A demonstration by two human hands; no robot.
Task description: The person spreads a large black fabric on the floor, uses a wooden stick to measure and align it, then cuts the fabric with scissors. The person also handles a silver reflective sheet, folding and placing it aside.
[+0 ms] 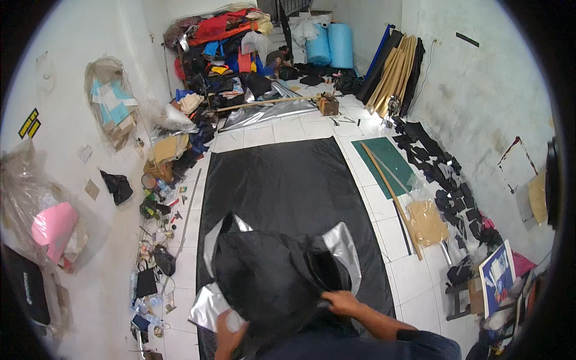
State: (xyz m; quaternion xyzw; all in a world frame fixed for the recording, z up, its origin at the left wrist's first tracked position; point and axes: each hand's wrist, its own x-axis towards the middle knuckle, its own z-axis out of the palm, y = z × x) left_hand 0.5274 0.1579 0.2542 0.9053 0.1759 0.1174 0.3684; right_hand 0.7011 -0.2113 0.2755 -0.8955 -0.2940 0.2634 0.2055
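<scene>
A bunched sheet of black fabric with a silver underside (264,270) is held up in front of me. My right hand (343,303) is closed on its near right edge. At the near left, my left hand (229,333) grips the same fabric beside a turned-over silver corner; some of its fingers are hidden. Silver also shows along the right and upper left folds. Beneath lies a large black sheet (276,180), spread flat on the white tiled floor.
To the right lie a green cutting mat (384,159), a long wooden stick (393,201) and black fabric scraps (447,174). Bottles and small clutter (153,282) line the left wall. Far back, a person (279,57) sits near heaped fabrics (222,30) and blue rolls (340,47).
</scene>
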